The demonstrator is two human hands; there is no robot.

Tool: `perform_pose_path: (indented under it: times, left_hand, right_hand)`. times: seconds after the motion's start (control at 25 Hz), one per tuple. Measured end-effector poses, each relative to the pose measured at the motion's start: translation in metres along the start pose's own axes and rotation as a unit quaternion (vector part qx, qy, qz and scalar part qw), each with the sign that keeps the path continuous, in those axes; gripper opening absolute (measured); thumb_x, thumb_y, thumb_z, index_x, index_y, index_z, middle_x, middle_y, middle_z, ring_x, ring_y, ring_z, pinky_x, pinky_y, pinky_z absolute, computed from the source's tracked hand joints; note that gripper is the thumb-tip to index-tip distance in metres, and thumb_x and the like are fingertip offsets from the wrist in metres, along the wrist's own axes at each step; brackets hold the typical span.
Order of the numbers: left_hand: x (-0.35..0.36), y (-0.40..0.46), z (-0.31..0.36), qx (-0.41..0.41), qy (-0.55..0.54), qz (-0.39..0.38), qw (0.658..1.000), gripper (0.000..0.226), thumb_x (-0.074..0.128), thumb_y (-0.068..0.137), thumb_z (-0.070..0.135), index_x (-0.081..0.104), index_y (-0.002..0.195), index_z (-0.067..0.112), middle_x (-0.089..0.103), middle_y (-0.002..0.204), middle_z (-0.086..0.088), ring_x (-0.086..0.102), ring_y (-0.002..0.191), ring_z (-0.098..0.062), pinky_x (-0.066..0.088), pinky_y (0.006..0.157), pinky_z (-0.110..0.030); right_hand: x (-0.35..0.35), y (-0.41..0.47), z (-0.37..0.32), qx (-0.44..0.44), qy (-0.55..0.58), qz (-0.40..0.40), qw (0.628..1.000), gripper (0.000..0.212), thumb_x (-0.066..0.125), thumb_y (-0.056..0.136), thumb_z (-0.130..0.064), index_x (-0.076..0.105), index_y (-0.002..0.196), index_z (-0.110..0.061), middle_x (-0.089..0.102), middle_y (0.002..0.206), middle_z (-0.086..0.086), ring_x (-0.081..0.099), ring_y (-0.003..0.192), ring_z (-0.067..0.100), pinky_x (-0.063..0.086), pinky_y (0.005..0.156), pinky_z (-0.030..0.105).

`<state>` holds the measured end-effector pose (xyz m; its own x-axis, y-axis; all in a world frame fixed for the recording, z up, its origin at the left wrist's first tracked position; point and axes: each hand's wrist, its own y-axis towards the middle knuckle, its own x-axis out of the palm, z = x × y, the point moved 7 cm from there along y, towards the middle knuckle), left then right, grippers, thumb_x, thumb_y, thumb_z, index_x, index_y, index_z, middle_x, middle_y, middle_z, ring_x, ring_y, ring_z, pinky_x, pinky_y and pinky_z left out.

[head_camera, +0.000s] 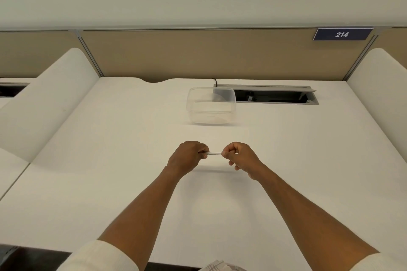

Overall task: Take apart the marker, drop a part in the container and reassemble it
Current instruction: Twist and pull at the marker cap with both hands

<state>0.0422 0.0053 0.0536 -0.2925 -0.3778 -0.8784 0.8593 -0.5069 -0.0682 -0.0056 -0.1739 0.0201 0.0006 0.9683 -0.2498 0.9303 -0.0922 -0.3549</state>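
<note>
Centre of the frame, slightly below the middle: both hands held a slim white marker [214,153] level above a white desk [110,160]. The left hand [187,157] gripped the marker's left end with curled fingers; the right hand [241,157] pinched its right end between thumb and forefinger, the remaining fingers loosely curled beneath. Only the short middle stretch of the marker showed between the two hands, and whether its parts were joined or separated could not be told. Above the hands, well apart from them, a clear plastic container [211,105] stood on the desk, its right rim overlapping a recessed cable tray [275,94]. At upper right, a blue sign [342,34] on the partition read 214.
</note>
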Motion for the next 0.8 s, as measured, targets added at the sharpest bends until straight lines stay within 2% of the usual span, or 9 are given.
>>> perform_pose_path:
  times: [0.12,0.28,0.36,0.44,0.52,0.64,0.8]
  left_hand:
    - [-0.0016,0.0001,-0.0012,-0.001,-0.003,0.001,1.000,0.009,0.061,0.090,0.022,0.069,0.089,0.027,0.063,0.078,0.010,0.057,0.073,-0.014,0.048,0.067,-0.033]
    - [-0.0030,-0.0009,-0.0019,-0.002,-0.004,0.000,1.000,0.009,0.061,0.089,0.023,0.068,0.089,0.028,0.061,0.076,0.011,0.056,0.073,-0.013,0.047,0.066,-0.032]
    - [-0.0040,-0.0015,-0.0021,0.000,0.001,0.002,1.000,0.010,0.061,0.090,0.022,0.068,0.089,0.028,0.059,0.074,0.012,0.055,0.073,-0.013,0.045,0.064,-0.031]
    - [-0.0043,-0.0020,-0.0011,0.006,0.012,0.003,1.000,0.010,0.060,0.091,0.021,0.069,0.090,0.028,0.057,0.073,0.013,0.054,0.072,-0.013,0.043,0.062,-0.029]
    - [-0.0046,-0.0030,-0.0006,0.002,0.005,0.005,1.000,0.010,0.061,0.090,0.021,0.069,0.090,0.027,0.057,0.073,0.013,0.054,0.072,-0.012,0.041,0.062,-0.028]
    - [-0.0033,-0.0042,0.0001,-0.001,-0.007,0.001,1.000,0.010,0.061,0.090,0.021,0.069,0.089,0.027,0.059,0.074,0.012,0.054,0.073,-0.013,0.043,0.064,-0.030]
    - [-0.0037,-0.0052,0.0017,-0.002,-0.009,0.000,1.000,0.010,0.061,0.090,0.020,0.070,0.091,0.026,0.063,0.079,0.009,0.056,0.075,-0.015,0.047,0.068,-0.033]
  right_hand:
    - [0.0041,-0.0022,-0.0022,0.020,-0.033,-0.025,0.999,0.034,0.063,0.089,-0.047,0.071,0.079,-0.015,0.071,0.069,-0.005,0.058,0.056,0.012,0.041,0.048,0.023]
    - [0.0023,-0.0012,-0.0046,-0.003,-0.039,-0.006,0.999,0.013,0.069,0.086,-0.028,0.071,0.075,-0.020,0.073,0.069,-0.004,0.058,0.056,0.011,0.041,0.047,0.021]
    - [0.0015,-0.0021,-0.0045,-0.006,-0.019,0.000,1.000,0.007,0.072,0.083,-0.027,0.071,0.080,-0.020,0.073,0.072,-0.004,0.059,0.058,0.011,0.042,0.048,0.022]
    - [0.0028,-0.0042,-0.0040,0.005,-0.012,-0.008,1.000,0.024,0.070,0.085,-0.042,0.072,0.081,-0.018,0.074,0.074,-0.003,0.061,0.057,0.009,0.043,0.048,0.022]
    - [0.0046,-0.0044,-0.0036,0.016,-0.027,-0.014,0.999,0.034,0.063,0.089,-0.048,0.071,0.076,-0.017,0.073,0.070,-0.003,0.059,0.055,0.010,0.042,0.049,0.022]
    - [0.0046,-0.0027,-0.0027,0.010,-0.039,-0.009,0.999,0.028,0.064,0.090,-0.038,0.069,0.071,-0.018,0.069,0.065,-0.003,0.057,0.056,0.011,0.040,0.049,0.023]
    - [0.0022,-0.0025,-0.0036,-0.011,-0.021,0.009,1.000,0.008,0.071,0.084,-0.021,0.068,0.078,-0.017,0.066,0.069,-0.002,0.059,0.059,0.013,0.042,0.049,0.023]
